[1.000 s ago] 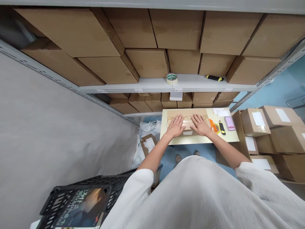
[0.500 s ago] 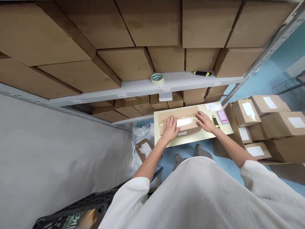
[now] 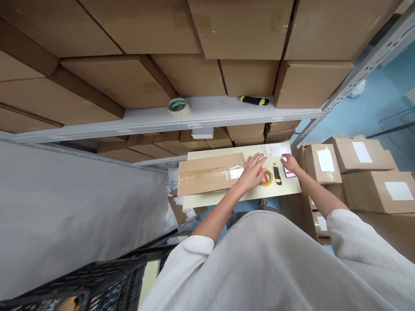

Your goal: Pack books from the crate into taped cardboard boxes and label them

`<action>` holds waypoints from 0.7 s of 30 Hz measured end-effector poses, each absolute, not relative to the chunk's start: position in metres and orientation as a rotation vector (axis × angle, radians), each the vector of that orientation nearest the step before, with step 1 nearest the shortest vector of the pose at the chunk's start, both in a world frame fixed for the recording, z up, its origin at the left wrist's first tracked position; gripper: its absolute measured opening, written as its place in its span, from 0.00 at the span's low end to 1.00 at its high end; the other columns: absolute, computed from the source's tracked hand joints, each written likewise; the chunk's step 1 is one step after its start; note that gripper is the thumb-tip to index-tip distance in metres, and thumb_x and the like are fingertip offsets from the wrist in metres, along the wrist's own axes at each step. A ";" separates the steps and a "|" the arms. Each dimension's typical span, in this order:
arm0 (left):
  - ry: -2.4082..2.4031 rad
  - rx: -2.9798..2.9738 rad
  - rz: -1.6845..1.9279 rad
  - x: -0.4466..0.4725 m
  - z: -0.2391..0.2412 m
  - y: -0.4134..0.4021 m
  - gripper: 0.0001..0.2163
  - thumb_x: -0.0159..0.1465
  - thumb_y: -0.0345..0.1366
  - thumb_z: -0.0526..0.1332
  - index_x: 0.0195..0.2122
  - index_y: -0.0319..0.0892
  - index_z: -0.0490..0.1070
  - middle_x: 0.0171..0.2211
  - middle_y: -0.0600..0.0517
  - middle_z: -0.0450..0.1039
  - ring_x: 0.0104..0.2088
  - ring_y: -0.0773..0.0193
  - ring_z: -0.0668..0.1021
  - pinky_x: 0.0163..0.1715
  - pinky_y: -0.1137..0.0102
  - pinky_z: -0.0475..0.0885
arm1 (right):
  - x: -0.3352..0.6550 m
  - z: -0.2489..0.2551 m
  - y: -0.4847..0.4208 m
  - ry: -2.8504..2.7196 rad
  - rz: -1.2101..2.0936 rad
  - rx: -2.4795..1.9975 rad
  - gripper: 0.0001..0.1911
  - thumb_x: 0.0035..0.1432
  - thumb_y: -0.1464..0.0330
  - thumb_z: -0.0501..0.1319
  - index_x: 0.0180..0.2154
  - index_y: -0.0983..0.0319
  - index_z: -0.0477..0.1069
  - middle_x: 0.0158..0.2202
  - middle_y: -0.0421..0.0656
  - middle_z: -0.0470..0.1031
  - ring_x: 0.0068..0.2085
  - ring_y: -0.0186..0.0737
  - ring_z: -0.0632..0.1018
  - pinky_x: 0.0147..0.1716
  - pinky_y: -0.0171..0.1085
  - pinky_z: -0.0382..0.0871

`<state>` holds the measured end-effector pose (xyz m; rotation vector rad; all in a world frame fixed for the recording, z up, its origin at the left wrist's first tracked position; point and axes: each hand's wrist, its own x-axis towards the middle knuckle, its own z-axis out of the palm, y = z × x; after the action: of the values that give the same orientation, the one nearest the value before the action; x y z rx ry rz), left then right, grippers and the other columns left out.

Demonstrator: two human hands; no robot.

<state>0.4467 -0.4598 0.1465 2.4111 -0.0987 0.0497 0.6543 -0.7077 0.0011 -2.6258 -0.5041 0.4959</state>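
A pale table (image 3: 287, 189) is standing against a metal shelf rack (image 3: 210, 107), with a grey wall (image 3: 81, 207) rising on the left and a blue floor (image 3: 372, 101) showing on the right. The taped cardboard box (image 3: 209, 170) is lying on the left part of the table, a white label showing near its right end.

The left hand (image 3: 253, 170) is reaching over that end, palm down, its fingers extended and slightly apart; whether it is pressing on anything I cannot tell. It is partly covering an orange tape cutter with a yellow roll (image 3: 268, 178). Just beside this, a black and yellow knife (image 3: 277, 174) is lying on the table. The right hand (image 3: 289, 162) is curling its fingers at the top of a phone (image 3: 289, 173); whether it is pinching the phone I cannot tell. White papers (image 3: 274, 150) are lying behind the knife.

Above, large cartons (image 3: 181, 75) are filling the rack, while a roll of tape (image 3: 179, 112) and another knife (image 3: 254, 100) are resting on the shelf's front edge. Labelled parcels (image 3: 365, 185) are crowding the table's right side, and a black crate (image 3: 129, 280) is standing at the lower left.
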 end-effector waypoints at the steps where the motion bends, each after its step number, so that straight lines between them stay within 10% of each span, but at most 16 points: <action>1: -0.088 2.391 0.043 0.456 0.144 -0.470 0.24 0.79 0.41 0.52 0.75 0.49 0.64 0.77 0.46 0.64 0.79 0.53 0.61 0.81 0.49 0.50 | 0.666 -0.002 -0.711 -0.488 0.538 -2.660 0.26 0.70 0.63 0.58 0.64 0.65 0.76 0.65 0.58 0.77 0.64 0.57 0.78 0.65 0.51 0.72; 11: 0.083 2.226 -0.069 0.498 0.108 -0.512 0.23 0.78 0.37 0.53 0.73 0.47 0.68 0.72 0.45 0.70 0.73 0.53 0.71 0.75 0.54 0.66 | 0.733 -0.043 -0.661 -0.504 0.777 -2.802 0.17 0.72 0.60 0.62 0.55 0.61 0.78 0.60 0.54 0.79 0.55 0.51 0.82 0.50 0.41 0.76; 21: 0.205 2.155 -0.123 0.504 0.077 -0.511 0.22 0.78 0.38 0.53 0.72 0.48 0.69 0.72 0.46 0.71 0.73 0.52 0.71 0.75 0.53 0.67 | 0.775 -0.084 -0.650 -0.745 0.900 -2.878 0.25 0.62 0.48 0.72 0.46 0.62 0.77 0.54 0.58 0.75 0.55 0.60 0.77 0.56 0.54 0.74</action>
<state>0.5037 -0.5107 0.0768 2.1554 0.2049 -0.1228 0.7748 -0.6498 -0.0842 -2.8781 -0.7450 0.8996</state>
